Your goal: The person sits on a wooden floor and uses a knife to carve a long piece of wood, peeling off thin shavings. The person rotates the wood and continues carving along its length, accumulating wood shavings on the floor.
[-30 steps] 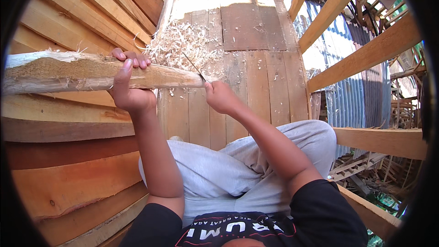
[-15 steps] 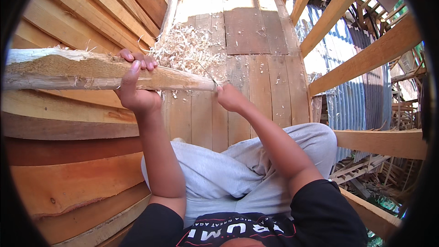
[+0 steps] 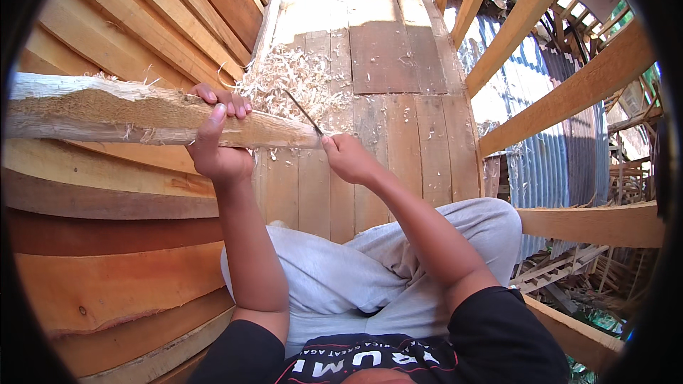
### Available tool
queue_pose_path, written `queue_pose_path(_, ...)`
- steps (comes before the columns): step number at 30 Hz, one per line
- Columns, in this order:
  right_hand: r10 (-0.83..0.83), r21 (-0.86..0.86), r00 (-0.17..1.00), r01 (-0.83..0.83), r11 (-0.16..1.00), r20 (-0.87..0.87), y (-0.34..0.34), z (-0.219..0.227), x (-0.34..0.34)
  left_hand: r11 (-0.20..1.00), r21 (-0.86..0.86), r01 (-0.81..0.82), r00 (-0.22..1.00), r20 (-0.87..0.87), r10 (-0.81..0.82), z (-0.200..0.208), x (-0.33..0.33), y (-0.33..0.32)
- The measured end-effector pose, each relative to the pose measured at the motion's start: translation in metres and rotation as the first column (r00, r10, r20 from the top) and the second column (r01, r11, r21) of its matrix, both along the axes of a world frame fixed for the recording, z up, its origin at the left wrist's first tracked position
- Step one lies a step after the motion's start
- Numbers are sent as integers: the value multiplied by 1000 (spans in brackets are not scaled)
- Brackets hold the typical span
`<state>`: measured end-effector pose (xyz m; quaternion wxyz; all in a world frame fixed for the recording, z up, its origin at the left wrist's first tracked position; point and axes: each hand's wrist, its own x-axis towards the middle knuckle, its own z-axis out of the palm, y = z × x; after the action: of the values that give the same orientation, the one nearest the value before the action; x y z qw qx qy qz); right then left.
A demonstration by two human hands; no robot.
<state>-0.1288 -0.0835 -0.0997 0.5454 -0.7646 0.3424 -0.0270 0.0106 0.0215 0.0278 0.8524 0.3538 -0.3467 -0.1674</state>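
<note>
A thick, pale wooden pole with rough, peeled sides comes in from the left and narrows toward its right end. My left hand is wrapped round it from below, its thumb on the near face and its fingertips curled over the top. In my right hand, closed at the pole's tapered end, is a knife. Its thin dark blade slants up and left, apparently against the tip of the pole. The handle is hidden inside my fist.
Curled wood shavings lie heaped on the plank floor beyond the pole. Stacked boards line the left side. A wooden railing runs along the right, with corrugated metal sheets behind it. My crossed legs are below.
My right hand has shifted a little left along the pole's end, and the knife blade now shows more plainly. My left hand keeps its grip, slightly lower and to the right.
</note>
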Motion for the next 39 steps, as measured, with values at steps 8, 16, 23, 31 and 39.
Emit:
queue_pose_path(8,-94,-164,988,73,984,-123,-5,-44,-10,996,-8,92,994,55,-92,-2,2,1)
queue_pose_path(16,-61,-88,979,45,995,-195,-21,-49,-21,989,-14,148,985,88,-146,-1,-3,-5)
queue_pose_path(23,-48,-199,991,22,980,-125,-12,-50,-15,986,-3,166,981,100,-165,-4,4,-1)
queue_pose_path(31,-108,-38,968,102,994,-226,-20,-51,-20,983,-6,181,979,97,-180,-3,10,3)
queue_pose_path(39,-16,-146,992,-2,989,-123,5,17,-5,984,6,177,978,114,-176,-8,11,10)
